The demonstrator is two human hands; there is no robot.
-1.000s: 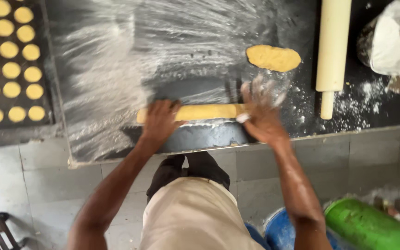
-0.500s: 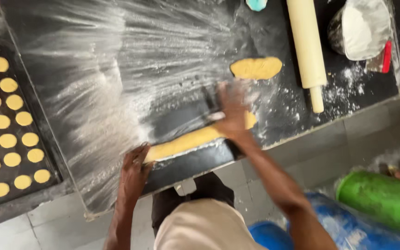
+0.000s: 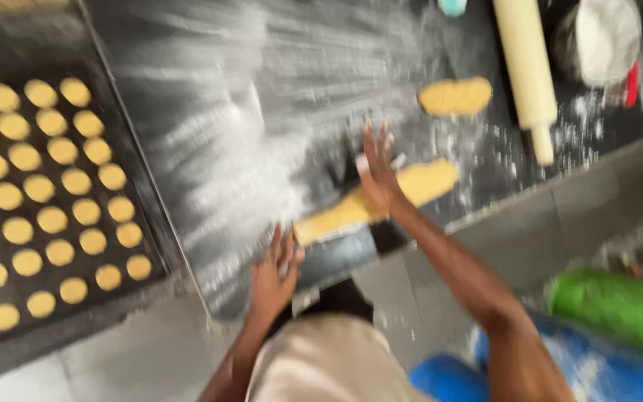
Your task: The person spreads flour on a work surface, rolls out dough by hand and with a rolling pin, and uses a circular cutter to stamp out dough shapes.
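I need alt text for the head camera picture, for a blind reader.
Two bare hands, right and left, work a long yellow dough roll on a floured dark table. A tray of round dough discs lies left, a rolling pin right.

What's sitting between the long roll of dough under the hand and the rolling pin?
In the head view, a smaller flat dough piece lies on the floured black worktop, between the dough log and the rolling pin.

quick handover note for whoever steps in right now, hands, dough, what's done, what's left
Left hand: open, at the near end of the long yellow dough roll.
Right hand: open, flat on the roll's middle.
Roll lies slanted on the floured black worktop; a small yellow dough piece and a cream rolling pin sit beyond.
Done: the dark tray holds rows of round yellow dough discs.
Left: roll and small piece uncut.
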